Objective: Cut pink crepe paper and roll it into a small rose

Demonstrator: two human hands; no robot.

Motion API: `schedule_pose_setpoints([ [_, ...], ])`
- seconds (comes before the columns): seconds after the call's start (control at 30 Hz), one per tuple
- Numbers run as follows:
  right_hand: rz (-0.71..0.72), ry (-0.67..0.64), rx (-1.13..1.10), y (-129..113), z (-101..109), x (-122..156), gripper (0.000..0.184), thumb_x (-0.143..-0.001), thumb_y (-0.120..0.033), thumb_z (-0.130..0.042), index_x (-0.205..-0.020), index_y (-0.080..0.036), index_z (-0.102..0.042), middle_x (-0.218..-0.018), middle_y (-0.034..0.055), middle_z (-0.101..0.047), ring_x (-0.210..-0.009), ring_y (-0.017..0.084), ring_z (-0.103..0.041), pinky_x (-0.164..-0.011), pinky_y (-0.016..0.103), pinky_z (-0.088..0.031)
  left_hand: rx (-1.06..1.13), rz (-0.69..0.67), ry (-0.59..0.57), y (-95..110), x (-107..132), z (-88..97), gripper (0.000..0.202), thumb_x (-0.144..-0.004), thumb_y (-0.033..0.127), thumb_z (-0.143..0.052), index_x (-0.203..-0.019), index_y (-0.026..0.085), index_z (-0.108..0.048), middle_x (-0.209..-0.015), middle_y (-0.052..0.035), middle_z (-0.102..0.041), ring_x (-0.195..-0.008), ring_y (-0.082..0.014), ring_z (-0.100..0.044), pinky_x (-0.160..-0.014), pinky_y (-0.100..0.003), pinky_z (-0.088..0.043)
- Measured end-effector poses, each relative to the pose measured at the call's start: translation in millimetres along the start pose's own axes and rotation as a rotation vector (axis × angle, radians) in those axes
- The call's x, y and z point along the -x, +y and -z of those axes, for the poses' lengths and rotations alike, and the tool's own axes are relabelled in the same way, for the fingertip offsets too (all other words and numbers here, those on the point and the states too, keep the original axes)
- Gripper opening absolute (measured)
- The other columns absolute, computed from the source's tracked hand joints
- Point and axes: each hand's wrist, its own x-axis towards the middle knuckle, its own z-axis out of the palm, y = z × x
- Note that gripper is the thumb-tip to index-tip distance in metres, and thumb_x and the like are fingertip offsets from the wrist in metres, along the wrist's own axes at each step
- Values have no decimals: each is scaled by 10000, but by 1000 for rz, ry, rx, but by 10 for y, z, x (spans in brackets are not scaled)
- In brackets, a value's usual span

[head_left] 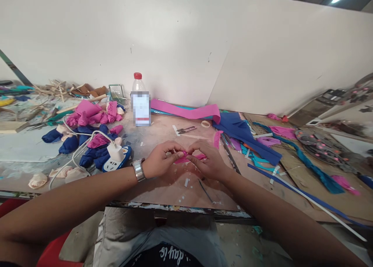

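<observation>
A small gathered piece of pink crepe paper or cloth [183, 158] is pinched between my two hands above the table's front middle. My left hand [165, 158], with a metal watch on its wrist, closes thumb and fingertips on the left end. On the other side my right hand [208, 158] grips it the same way, and a pink edge shows between its fingers. The fingertips of both hands nearly meet. Behind them lie thread snips [187, 130] and a ring of tape [205, 124].
Pink and blue rolled bundles [87, 113] pile up at the left, beside a power strip [118, 163] with a white charger and cable. A red-capped bottle [138, 82] stands behind a lit phone [141, 109]. Pink [192, 113] and blue strips [247, 136] lie at the back and right.
</observation>
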Motion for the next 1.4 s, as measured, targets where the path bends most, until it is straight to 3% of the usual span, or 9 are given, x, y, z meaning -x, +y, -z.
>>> schedule_pose_setpoints([
  [0.27,73,-31,25,4,-2,6,211,-998,-303,-614,-1188,-245,-685,-1010,74,-745,-937,213,-682,-842,385,-544,-17,0,-19,-33,-2,5,276,-976,416,-591,-963,189,-747,-949,-58,-737,-892,-180,-654,-841,-312,-499],
  [0.53,25,38,18,-37,9,-7,112,-1010,-277,-582,-1086,-226,-646,-1003,73,-703,-958,217,-655,-851,379,-536,59,88,-38,-16,6,-25,275,-911,407,-684,-1050,175,-729,-1018,-64,-749,-887,-179,-651,-802,-302,-504],
  [0.77,-42,72,-2,10,7,17,121,-1023,-322,-562,-1066,-225,-620,-948,55,-660,-896,207,-616,-811,362,-495,108,117,-4,25,-18,-29,226,-852,331,-710,-1001,162,-731,-903,-58,-736,-796,-165,-623,-714,-280,-491],
  [1.0,-78,59,7,15,1,13,163,-1025,-378,-563,-1030,-227,-623,-938,49,-665,-895,210,-614,-811,362,-473,32,123,-19,-17,-2,-25,193,-842,260,-689,-1014,178,-720,-904,-34,-724,-749,-139,-591,-708,-272,-468],
  [1.23,-86,108,39,30,6,8,212,-1030,-424,-548,-1000,-224,-613,-913,46,-662,-866,208,-616,-808,364,-454,-47,156,2,-90,-2,-16,296,-814,166,-642,-1101,193,-706,-876,-20,-715,-749,-149,-603,-728,-288,-478],
  [1.4,-67,84,92,36,26,-9,250,-1024,-451,-558,-965,-221,-636,-896,44,-685,-873,211,-619,-843,373,-431,-219,26,39,-54,23,0,341,-760,101,-606,-1072,194,-708,-1072,-55,-731,-1011,-221,-628,-901,-358,-489],
])
